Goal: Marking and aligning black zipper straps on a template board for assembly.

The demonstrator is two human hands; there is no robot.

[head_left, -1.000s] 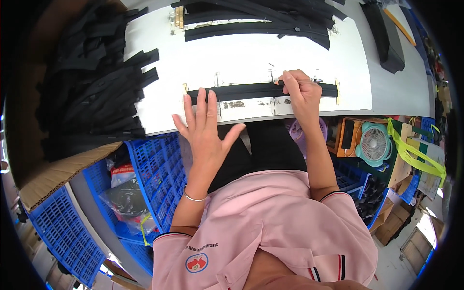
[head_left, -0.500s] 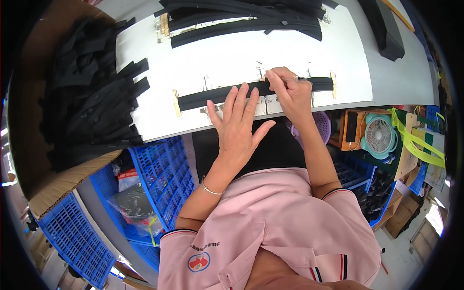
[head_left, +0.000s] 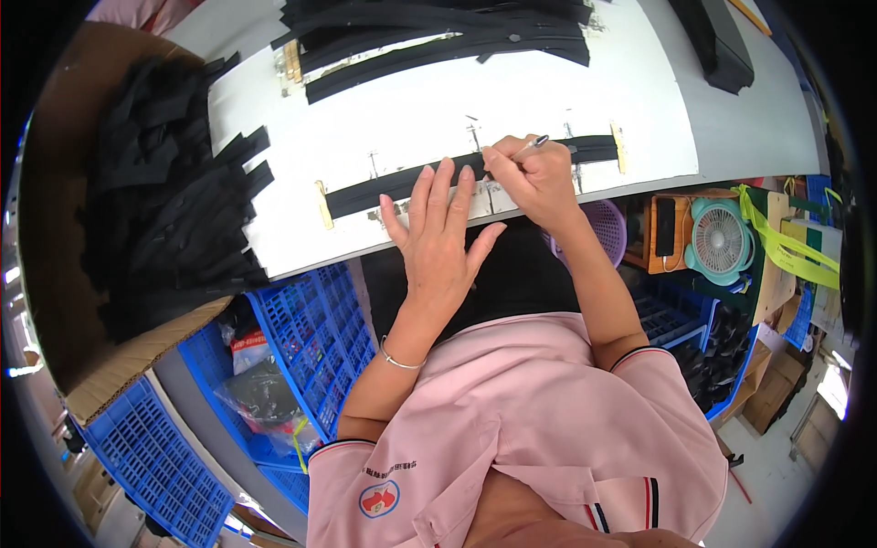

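A long black fabric strip (head_left: 384, 189), which looks like a zipper, lies flat across the white board (head_left: 402, 123) between two pale tape strips. My left hand (head_left: 437, 215) rests on it, fingers spread and palm down, pressing it against the board. My right hand (head_left: 534, 178) is closed round a slim pen (head_left: 539, 141), whose back end sticks up above the fingers. The pen's tip is hidden behind the hand, close to the strip's near edge and a dark mark on the board.
More black strips (head_left: 438, 41) lie piled at the board's far side. At the left, a cardboard box (head_left: 55, 301) holds a heap of black strips (head_left: 174, 201). Blue plastic crates (head_left: 315, 338), a purple basket (head_left: 605, 233) and a teal fan (head_left: 720, 236) stand below table height.
My right hand has turned and come slightly nearer, from the strip's far edge toward its near edge, tilting the pen more upright. My left hand stays on the strip. The whole view has shifted slightly.
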